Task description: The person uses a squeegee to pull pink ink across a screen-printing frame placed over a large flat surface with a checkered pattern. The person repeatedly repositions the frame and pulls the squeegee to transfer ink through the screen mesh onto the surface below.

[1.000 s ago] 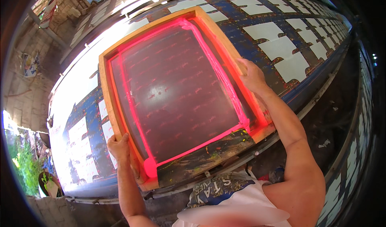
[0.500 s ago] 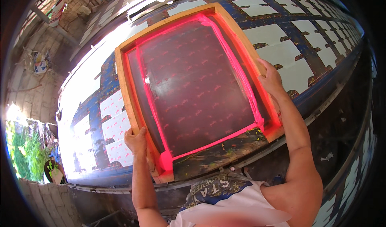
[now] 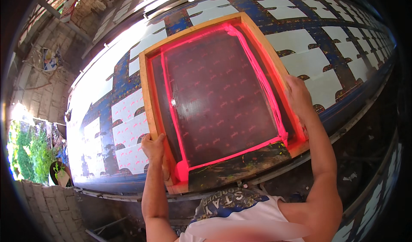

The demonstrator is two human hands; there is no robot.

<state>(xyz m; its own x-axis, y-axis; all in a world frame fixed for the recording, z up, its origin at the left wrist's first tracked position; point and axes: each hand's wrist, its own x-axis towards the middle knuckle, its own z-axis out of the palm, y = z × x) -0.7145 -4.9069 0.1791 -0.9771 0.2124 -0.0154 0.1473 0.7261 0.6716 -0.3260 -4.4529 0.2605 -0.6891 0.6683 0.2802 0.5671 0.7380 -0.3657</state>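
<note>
Both my hands hold a large wooden screen-printing frame (image 3: 149, 92) by its side rails, over a long table. My left hand (image 3: 153, 148) is closed round the lower part of the left rail, thumb on top. My right hand (image 3: 299, 96) grips the right rail around its middle, some fingers hidden. Inside the frame, a dark mesh (image 3: 223, 96) shows rows of small pink marks. Bright pink ink (image 3: 258, 75) runs in strips along the mesh edges and pools at the lower left corner. A dark, paint-stained panel (image 3: 240, 162) spans the near end.
White cut pieces (image 3: 296, 47) lie in rows along the blue, ink-spotted table (image 3: 257, 17). Left of the frame, several pieces (image 3: 128, 135) carry small pink prints. A rail (image 3: 128, 195) follows the table's near edge. Another row of white pieces (image 3: 373, 207) shows at lower right.
The frame has shifted to the right, with both hands still on its rails. My view has also turned slightly, and more of the table's far left side shows beside the frame.
</note>
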